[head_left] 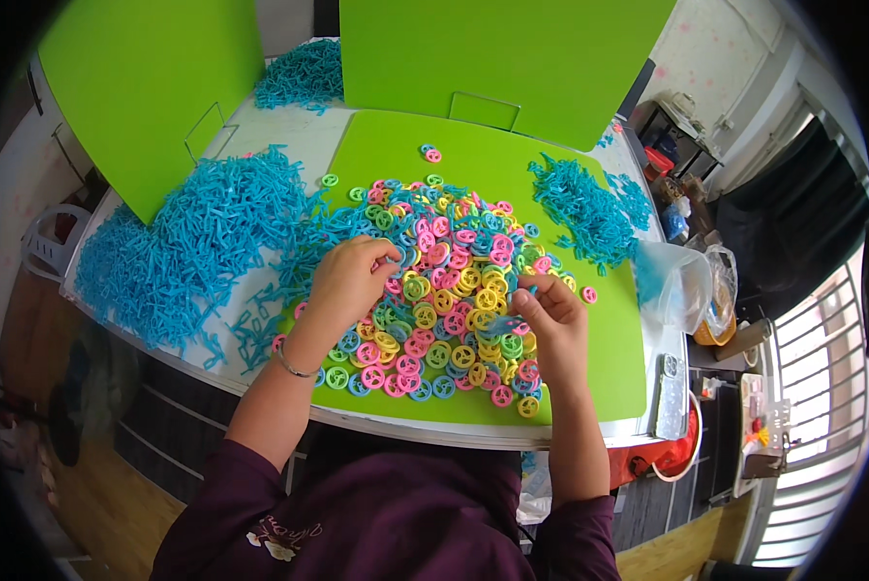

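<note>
Wheels (444,301) heaped on green board (601,358), right hand (558,324) pinching blue piece (532,290), left hand (350,278) nearby, grip unclear

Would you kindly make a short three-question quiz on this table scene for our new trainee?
1. Multiple choice: where do most of the coloured wheels lie?
A. On the floor
B. On the green mat
C. In the clear bag

2. Short answer: which of the person's hands is nearer the phone?

3. True or false: the largest heap of blue pieces lies to the right of the coloured wheels.

Key:
1. B.
2. The right hand.
3. False; the largest heap of blue pieces lies to their left.
</note>
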The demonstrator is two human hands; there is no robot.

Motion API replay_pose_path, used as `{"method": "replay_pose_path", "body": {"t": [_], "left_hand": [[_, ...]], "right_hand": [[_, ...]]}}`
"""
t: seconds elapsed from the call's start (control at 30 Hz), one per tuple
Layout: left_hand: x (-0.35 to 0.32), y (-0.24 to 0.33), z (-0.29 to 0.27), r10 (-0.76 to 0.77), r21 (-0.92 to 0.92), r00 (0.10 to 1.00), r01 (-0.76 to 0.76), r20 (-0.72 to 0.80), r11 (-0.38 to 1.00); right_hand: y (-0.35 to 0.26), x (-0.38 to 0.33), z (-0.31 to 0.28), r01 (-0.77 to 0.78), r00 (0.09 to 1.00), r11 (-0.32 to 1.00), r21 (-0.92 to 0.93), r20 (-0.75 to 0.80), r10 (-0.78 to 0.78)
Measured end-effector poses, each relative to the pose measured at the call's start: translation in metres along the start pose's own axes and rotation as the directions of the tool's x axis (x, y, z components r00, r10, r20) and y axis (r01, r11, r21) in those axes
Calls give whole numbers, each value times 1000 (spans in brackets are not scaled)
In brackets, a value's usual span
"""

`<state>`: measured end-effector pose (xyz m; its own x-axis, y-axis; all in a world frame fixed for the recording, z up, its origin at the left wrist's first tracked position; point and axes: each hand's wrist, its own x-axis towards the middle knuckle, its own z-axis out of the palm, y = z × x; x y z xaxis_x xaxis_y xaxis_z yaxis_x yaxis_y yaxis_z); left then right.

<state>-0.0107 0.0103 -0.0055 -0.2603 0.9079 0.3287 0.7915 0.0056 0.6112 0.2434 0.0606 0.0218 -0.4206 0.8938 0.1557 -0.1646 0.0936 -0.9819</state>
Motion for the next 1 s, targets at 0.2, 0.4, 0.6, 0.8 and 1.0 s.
{"method": "replay_pose_path", "body": {"t": [0.2, 0.4, 0.6, 0.8, 1.0], "left_hand": [[0, -12, 17, 200, 111, 973, -187, -119, 976], [1, -2, 17, 79, -69, 993, -85, -82, 994], [-4, 23, 12, -54, -537, 997, 75, 54, 840], [-10, 27, 26, 67, -768, 940, 231, 336, 598], [-10, 25, 28, 66, -816, 960, 194, 272, 544]], "right_hand": [[6, 1, 2, -24, 1000, 995, -98, 8, 25], [8, -1, 7, -88, 994, 996, 0, 71, 87], [19, -1, 11, -74, 996, 997, -28, 44, 75], [23, -4, 21, 219, 973, 837, -502, 55, -222], [23, -1, 24, 343, 925, 694, -633, 100, -366]]}}
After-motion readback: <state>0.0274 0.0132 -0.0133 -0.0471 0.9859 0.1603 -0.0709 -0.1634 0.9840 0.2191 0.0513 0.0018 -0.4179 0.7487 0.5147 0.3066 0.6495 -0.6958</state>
